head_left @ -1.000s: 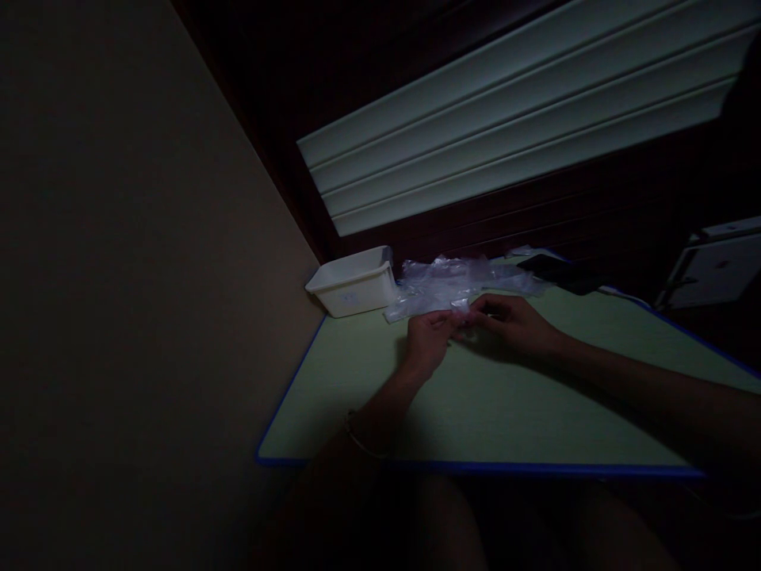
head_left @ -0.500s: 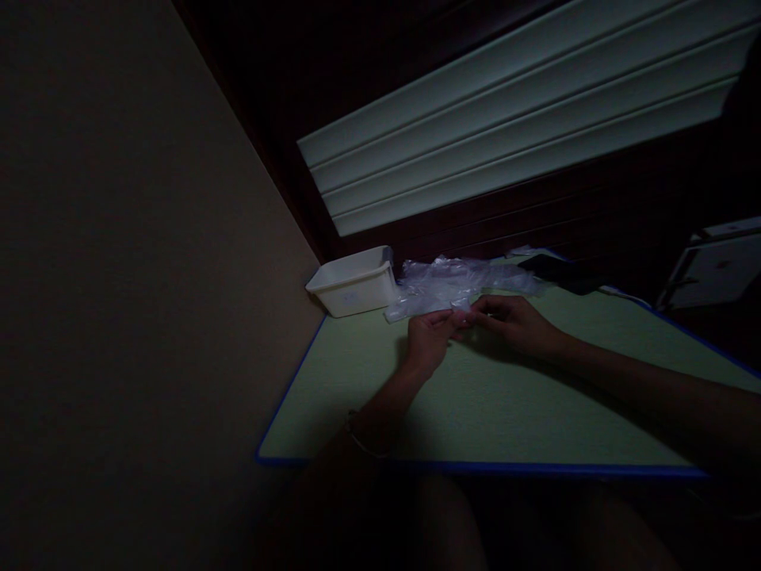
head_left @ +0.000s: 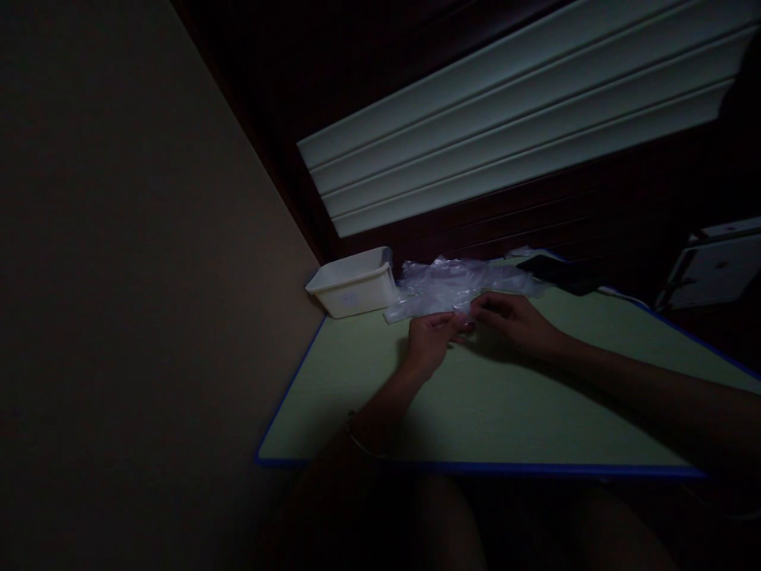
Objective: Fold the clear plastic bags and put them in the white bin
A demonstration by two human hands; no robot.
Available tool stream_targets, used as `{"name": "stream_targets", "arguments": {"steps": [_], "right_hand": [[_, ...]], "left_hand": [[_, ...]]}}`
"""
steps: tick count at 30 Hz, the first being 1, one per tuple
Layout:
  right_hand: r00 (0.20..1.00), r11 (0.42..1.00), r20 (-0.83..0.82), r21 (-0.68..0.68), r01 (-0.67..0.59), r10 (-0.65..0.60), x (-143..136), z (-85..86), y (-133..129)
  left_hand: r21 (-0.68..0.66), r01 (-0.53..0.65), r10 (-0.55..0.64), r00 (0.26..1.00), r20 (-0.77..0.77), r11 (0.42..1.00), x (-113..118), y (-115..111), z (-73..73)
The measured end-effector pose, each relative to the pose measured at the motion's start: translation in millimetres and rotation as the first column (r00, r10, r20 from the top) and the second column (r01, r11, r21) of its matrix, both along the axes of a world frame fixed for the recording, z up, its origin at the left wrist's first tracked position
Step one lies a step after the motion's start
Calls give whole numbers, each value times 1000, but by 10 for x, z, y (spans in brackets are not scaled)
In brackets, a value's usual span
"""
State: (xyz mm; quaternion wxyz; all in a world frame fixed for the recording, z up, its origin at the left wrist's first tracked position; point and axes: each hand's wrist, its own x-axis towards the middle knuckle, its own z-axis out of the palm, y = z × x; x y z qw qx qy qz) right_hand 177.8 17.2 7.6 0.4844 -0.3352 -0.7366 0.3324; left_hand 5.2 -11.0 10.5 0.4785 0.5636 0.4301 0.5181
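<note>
Left hand [head_left: 429,342]: fingers pinched together on a small clear plastic piece [head_left: 462,308].
Right hand [head_left: 512,319]: drawn slightly away from the left; its grip, can't tell.
Plastic piece: between the hands, over the counter [head_left: 499,412].
Meaning: handling seems unfinished.

The left hand [head_left: 429,341] pinches just beside the curled right hand [head_left: 516,322].

Right fingers [head_left: 483,304] — slightly farther from left fingers [head_left: 445,319].
</note>
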Motion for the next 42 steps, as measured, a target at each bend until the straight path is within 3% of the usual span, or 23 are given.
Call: {"name": "stream_targets", "arguments": {"steps": [9,15,18,25,38,42], "right_hand": [[999,998,-15,54,44,-44,-3,34,5],[998,999,-53,13,45,-44,18,30,7],[997,1000,-80,10,-3,4,36,57,-29],[968,965,-17,-72,-253,252,45,54,-77],[969,964,-35,-101,-248,245,63,74,-62],[966,952,-108,-171,-252,237,57,54,-38]], "left_hand": [[-32,73,-74,996,-50,997,-4,28,-62],[-40,68,-69,997,-39,997,-2,26,-53],[-48,68,-69,998,-6,997,-4,29,-54],[-47,126,-124,991,46,991,-14,49,-83],[-71,147,-146,989,20,987,-9,38,-61],[-66,89,-87,996,32,994,-3,35,-44]]}}
